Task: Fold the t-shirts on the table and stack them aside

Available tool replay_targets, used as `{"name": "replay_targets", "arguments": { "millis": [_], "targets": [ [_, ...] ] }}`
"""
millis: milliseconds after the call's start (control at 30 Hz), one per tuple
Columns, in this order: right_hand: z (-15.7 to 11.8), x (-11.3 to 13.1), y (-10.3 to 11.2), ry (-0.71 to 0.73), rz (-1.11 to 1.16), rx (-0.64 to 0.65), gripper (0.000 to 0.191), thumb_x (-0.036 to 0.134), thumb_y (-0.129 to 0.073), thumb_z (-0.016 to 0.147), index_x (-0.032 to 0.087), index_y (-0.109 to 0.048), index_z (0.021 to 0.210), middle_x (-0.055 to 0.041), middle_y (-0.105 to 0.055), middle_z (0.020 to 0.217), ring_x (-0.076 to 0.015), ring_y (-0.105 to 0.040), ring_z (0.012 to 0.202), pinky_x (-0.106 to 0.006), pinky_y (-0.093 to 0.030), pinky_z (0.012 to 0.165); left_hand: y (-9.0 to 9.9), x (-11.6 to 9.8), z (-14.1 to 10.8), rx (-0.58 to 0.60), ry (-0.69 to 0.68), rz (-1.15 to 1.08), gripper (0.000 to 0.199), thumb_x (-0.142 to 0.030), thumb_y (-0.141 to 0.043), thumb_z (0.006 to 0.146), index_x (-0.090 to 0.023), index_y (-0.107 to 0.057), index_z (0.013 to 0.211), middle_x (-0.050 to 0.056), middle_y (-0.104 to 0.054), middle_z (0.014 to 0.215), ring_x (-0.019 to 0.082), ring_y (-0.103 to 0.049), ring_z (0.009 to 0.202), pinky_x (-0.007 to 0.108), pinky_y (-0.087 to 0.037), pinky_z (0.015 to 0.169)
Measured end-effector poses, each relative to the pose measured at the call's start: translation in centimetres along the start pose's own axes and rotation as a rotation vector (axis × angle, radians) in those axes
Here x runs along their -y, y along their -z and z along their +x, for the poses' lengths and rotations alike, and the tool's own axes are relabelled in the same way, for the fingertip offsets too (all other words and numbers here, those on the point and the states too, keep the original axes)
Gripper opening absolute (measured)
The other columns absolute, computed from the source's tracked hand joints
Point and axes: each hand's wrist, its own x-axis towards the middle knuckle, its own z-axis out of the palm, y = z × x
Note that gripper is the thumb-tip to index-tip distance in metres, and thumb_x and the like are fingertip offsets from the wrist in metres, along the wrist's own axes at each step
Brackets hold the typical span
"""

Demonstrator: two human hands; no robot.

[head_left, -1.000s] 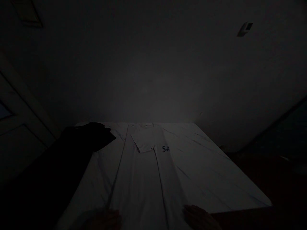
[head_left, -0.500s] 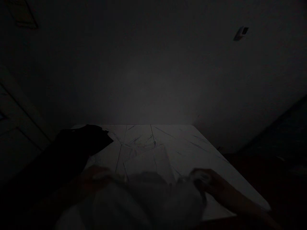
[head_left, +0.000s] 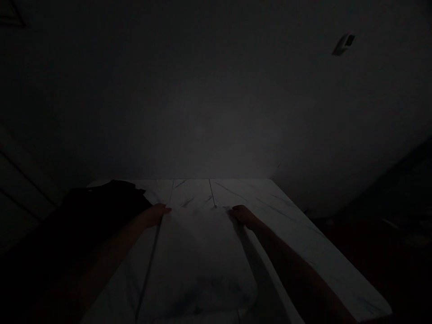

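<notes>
A pale cloth (head_left: 202, 252) is stretched between my two hands over a white, marble-patterned table (head_left: 297, 234). Its far left corner is pinched by my left hand (head_left: 157, 214), and its far right corner by my right hand (head_left: 243, 216). The cloth hangs smooth near its far edge, with darker shading towards its near end. Beside my left arm lies a black garment (head_left: 97, 211) on the left part of the table. The picture is very dark, so the cloth's lower edge is hard to make out.
Behind the table rises a plain wall (head_left: 202, 103). A small switch or socket (head_left: 343, 44) is on it at the upper right, and a framed thing (head_left: 11, 15) is at the upper left. Dark, indistinct items stand beyond the table's right edge.
Both hands have moved forward and closer together, carrying the cloth's far edge away from me. The cloth, bunched and blurred before, now spreads out flatter. The view has shifted slightly.
</notes>
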Motion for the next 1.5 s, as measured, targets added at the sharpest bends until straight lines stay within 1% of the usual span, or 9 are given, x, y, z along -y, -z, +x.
{"name": "replay_targets", "arguments": {
  "millis": [133, 367, 567, 767, 967, 1067, 1167, 1333, 1500],
  "targets": [
    [0.5, 0.1, -0.3, 0.055, 0.037, -0.045, 0.033, 0.033, -0.070, 0.084, 0.011, -0.070, 0.108, -0.0109, -0.074, 0.097, -0.0174, -0.065, 0.080, -0.023, -0.045, 0.062, -0.1, -0.1, -0.1, 0.075, -0.028, -0.057, 0.038, -0.033, -0.089, 0.065, -0.013, -0.065, 0.087, 0.012, -0.074, 0.087, 0.026, -0.072, 0.084, 0.038, -0.057, 0.081],
    [1.6, -0.1, -0.9, 0.076, 0.043, -0.129, 0.031, 0.030, -0.071, 0.082, 0.011, -0.072, 0.107, -0.0099, -0.076, 0.089, -0.0193, -0.069, 0.079, -0.024, -0.050, 0.064, 0.3, 0.7, 1.0, 0.176, -0.079, -0.103, 0.041, -0.036, -0.088, 0.062, -0.010, -0.070, 0.089, 0.015, -0.076, 0.086, 0.029, -0.073, 0.082, 0.043, -0.057, 0.083],
    [2.7, -0.1, -1.3, 0.086, -0.003, -0.200, 0.025, 0.024, -0.072, 0.078, 0.014, -0.073, 0.101, -0.0088, -0.077, 0.085, -0.0191, -0.071, 0.075, -0.024, -0.052, 0.063, 0.3, 1.6, 2.4, 0.012, -0.122, -0.056, 0.046, -0.037, -0.090, 0.055, -0.011, -0.071, 0.088, 0.014, -0.076, 0.082, 0.029, -0.073, 0.077, 0.043, -0.058, 0.076],
    [2.5, -0.8, -1.8, 0.120, -0.069, -0.292, 0.030, 0.022, -0.061, 0.085, 0.016, -0.070, 0.113, -0.0085, -0.077, 0.094, -0.0181, -0.072, 0.080, -0.024, -0.053, 0.067, 0.0, 2.0, 2.1, -0.290, -0.244, 0.053, 0.049, -0.041, -0.088, 0.052, -0.015, -0.069, 0.089, 0.006, -0.072, 0.076, 0.026, -0.072, 0.074, 0.036, -0.056, 0.067],
    [1.2, 0.4, -2.2, 0.149, -0.105, -0.355, 0.041, 0.026, -0.058, 0.086, 0.018, -0.062, 0.126, -0.0090, -0.075, 0.101, -0.0192, -0.072, 0.084, -0.028, -0.054, 0.071, -1.2, 0.7, 1.4, -0.540, -0.345, 0.218, 0.047, -0.029, -0.080, 0.057, -0.014, -0.068, 0.100, 0.009, -0.072, 0.089, 0.024, -0.071, 0.083, 0.031, -0.054, 0.069],
    [-1.7, -0.6, -1.2, 0.170, -0.101, -0.333, 0.049, 0.032, -0.061, 0.085, 0.020, -0.057, 0.132, -0.0110, -0.073, 0.113, -0.0195, -0.072, 0.087, -0.029, -0.055, 0.072, -0.9, 1.4, -1.7, -0.588, -0.373, 0.268, 0.052, -0.031, -0.076, 0.062, -0.016, -0.066, 0.111, 0.012, -0.071, 0.106, 0.023, -0.070, 0.086, 0.031, -0.055, 0.070],
    [-7.2, -3.5, 0.0, 0.172, -0.096, -0.230, 0.048, 0.043, -0.059, 0.085, 0.019, -0.059, 0.127, -0.0116, -0.074, 0.109, -0.0205, -0.072, 0.081, -0.031, -0.055, 0.068, 0.3, 4.1, -7.9, -0.515, -0.328, 0.328, 0.053, -0.043, -0.076, 0.061, -0.016, -0.068, 0.106, 0.011, -0.073, 0.099, 0.024, -0.071, 0.080, 0.032, -0.055, 0.065],
    [-18.5, -8.0, 0.4, 0.012, -0.082, 0.084, 0.054, 0.061, -0.054, 0.084, 0.018, -0.065, 0.115, -0.0077, -0.075, 0.088, -0.0221, -0.070, 0.071, -0.033, -0.052, 0.061, 0.8, 9.4, -19.5, -0.309, -0.006, 0.485, 0.056, -0.066, -0.072, 0.057, -0.020, -0.069, 0.091, 0.007, -0.074, 0.085, 0.021, -0.066, 0.060, 0.030, -0.050, 0.049],
    [-23.2, -7.9, -1.7, -0.107, 0.108, 0.124, 0.057, 0.068, -0.064, 0.077, 0.020, -0.066, 0.108, -0.0072, -0.075, 0.091, -0.0224, -0.069, 0.076, -0.031, -0.050, 0.061, -1.2, 11.1, -23.7, -0.194, 0.162, 0.499, 0.061, -0.074, -0.068, 0.054, -0.021, -0.066, 0.085, -0.002, -0.060, 0.057, 0.015, -0.053, 0.044, 0.027, -0.039, 0.043]
  ]
}}
